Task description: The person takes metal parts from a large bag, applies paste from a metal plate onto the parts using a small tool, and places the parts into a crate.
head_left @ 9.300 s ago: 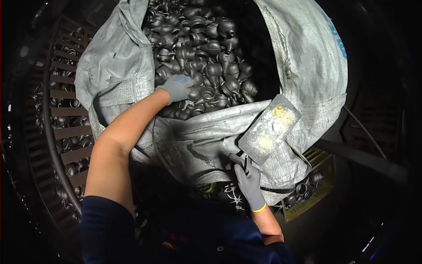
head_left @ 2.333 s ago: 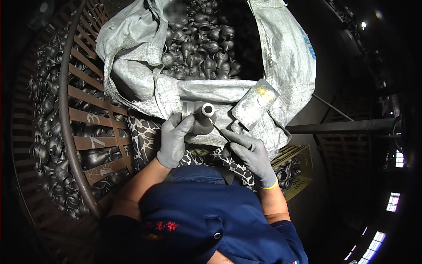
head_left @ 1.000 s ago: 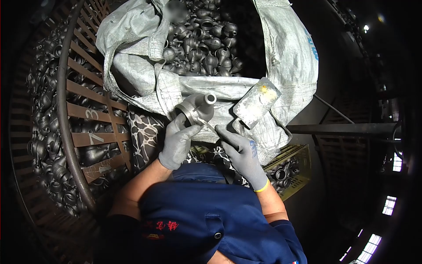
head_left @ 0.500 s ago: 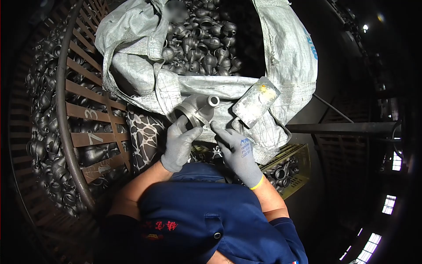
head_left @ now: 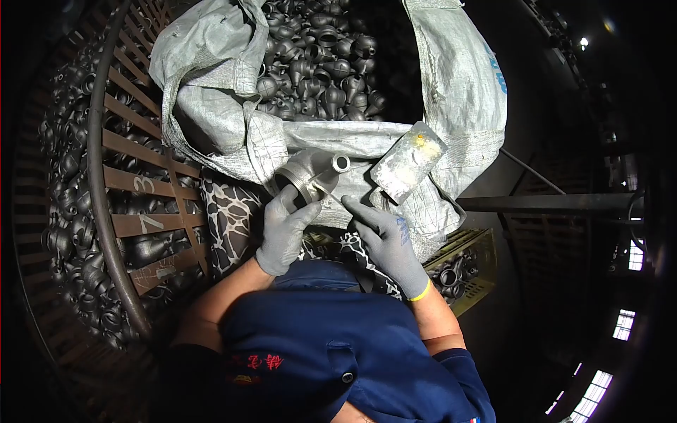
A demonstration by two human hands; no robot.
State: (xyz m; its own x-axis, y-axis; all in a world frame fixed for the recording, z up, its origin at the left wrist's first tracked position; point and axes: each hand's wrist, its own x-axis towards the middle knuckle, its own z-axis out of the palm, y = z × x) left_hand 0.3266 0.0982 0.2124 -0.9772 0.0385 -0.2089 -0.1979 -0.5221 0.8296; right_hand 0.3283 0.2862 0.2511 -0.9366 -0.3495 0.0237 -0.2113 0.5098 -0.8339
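A grey cast-metal fitting (head_left: 308, 171), hollow with a wide round mouth and a narrow tube end, is held tilted above my lap. My gloved left hand (head_left: 283, 236) grips it at the wide mouth, thumb and fingers on the rim. Close to its right side is my gloved right hand (head_left: 384, 240), index finger stretched toward the fitting and the other fingers curled. A thin pale strip (head_left: 328, 193) runs between the fitting and that fingertip; whether it is a tool is unclear. A worn, stained rectangular plate (head_left: 409, 163) lies on the sack's edge beyond my right hand.
In front stands a large white woven sack (head_left: 465, 92) with many similar fittings (head_left: 310, 77) inside. A slatted brown metal cage (head_left: 141, 185) full of castings is on the left. A yellow crate (head_left: 479, 285) with more castings sits at right, near a dark horizontal bar (head_left: 550, 205).
My right hand has shifted and turned slightly, drawing a little down and right. My left hand keeps its hold on the fitting, and the view has moved slightly.
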